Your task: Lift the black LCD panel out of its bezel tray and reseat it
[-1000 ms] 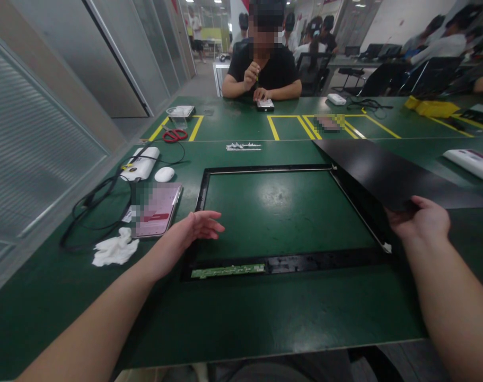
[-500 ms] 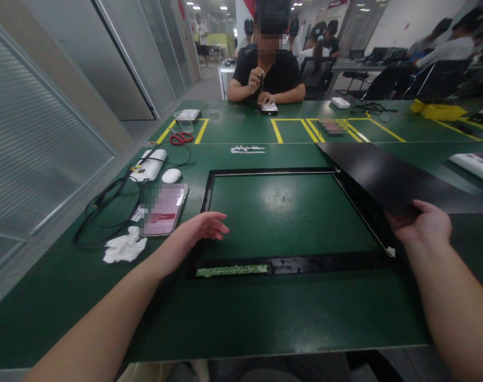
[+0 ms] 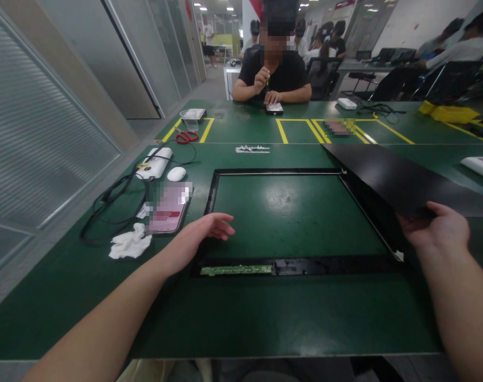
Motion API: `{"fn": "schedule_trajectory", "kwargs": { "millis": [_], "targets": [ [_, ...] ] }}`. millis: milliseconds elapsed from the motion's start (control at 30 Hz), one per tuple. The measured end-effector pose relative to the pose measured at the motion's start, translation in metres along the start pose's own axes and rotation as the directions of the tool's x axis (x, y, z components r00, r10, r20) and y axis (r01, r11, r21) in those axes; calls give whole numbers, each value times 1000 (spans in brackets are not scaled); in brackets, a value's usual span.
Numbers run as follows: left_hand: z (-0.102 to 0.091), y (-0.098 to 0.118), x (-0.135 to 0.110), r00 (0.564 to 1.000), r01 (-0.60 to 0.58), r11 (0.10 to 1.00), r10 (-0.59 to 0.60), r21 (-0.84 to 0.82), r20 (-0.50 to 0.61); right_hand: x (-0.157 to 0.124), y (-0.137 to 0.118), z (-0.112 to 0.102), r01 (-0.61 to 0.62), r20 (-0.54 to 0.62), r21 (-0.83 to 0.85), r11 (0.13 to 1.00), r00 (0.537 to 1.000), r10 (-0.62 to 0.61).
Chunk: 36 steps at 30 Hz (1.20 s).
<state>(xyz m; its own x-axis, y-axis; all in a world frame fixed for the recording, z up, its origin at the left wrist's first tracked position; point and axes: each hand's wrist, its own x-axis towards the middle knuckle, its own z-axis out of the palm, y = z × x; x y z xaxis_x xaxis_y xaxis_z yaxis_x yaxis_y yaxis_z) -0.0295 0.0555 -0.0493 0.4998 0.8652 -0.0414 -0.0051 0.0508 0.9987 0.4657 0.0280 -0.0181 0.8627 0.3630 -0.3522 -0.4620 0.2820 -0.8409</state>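
A thin dark panel [image 3: 400, 178] is held tilted over the right side of a black rectangular frame [image 3: 281, 171]. My right hand [image 3: 440, 225] grips the panel's near edge, thumb on top and fingers underneath. The frame lies flat on the green table, and the tabletop shows through its opening. A narrow green circuit board [image 3: 236, 270] sits along the left part of the frame's near bar. My left hand [image 3: 213, 228] hovers by the frame's left side, its fingers stretched out and holding nothing.
To the left lie a phone [image 3: 170, 209], crumpled tissue [image 3: 130, 242], a white mouse-like object [image 3: 176, 174], black cables [image 3: 110, 199] and red scissors [image 3: 186, 137]. Small white strips [image 3: 252, 149] lie beyond the frame. Across the table a person [image 3: 273, 79] handles a small boxy device [image 3: 273, 109].
The view has shifted slightly left, so everything sits a little further right. My right hand has moved slightly right with the panel's near edge. My left hand keeps its pose.
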Motion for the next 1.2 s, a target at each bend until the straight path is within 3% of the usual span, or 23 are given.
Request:
{"fn": "schedule_trajectory", "kwargs": {
  "millis": [367, 500, 600, 733, 900, 1067, 1200],
  "targets": [
    [5, 9, -2, 1000, -9, 1000, 9, 7, -22, -24, -5, 2, 53, 60, 88, 995, 996, -59],
    [4, 11, 0, 989, 41, 997, -49, -64, -137, -36, -6, 1, 103, 175, 186, 977, 975, -136],
    [6, 16, 2, 959, 69, 982, -114, -176, -261, -37, -10, -6, 130, 222, 228, 965, 958, -181],
    [12, 29, 6, 907, 130, 928, -253, -350, -336, -27, -14, -16, 90, 258, 186, 978, 956, -137],
    [22, 44, 11, 832, 152, 871, -368, -468, -415, -25, -8, -18, 92, 380, 151, 984, 914, -144],
    [20, 44, 12, 842, 148, 856, -372, -495, -391, -38, -8, -20, 171, 433, -92, 981, 894, -115],
    [15, 39, 10, 858, 119, 837, -358, -534, -369, -31, -10, -28, 286, 474, -217, 933, 867, -155]
  ]
}}
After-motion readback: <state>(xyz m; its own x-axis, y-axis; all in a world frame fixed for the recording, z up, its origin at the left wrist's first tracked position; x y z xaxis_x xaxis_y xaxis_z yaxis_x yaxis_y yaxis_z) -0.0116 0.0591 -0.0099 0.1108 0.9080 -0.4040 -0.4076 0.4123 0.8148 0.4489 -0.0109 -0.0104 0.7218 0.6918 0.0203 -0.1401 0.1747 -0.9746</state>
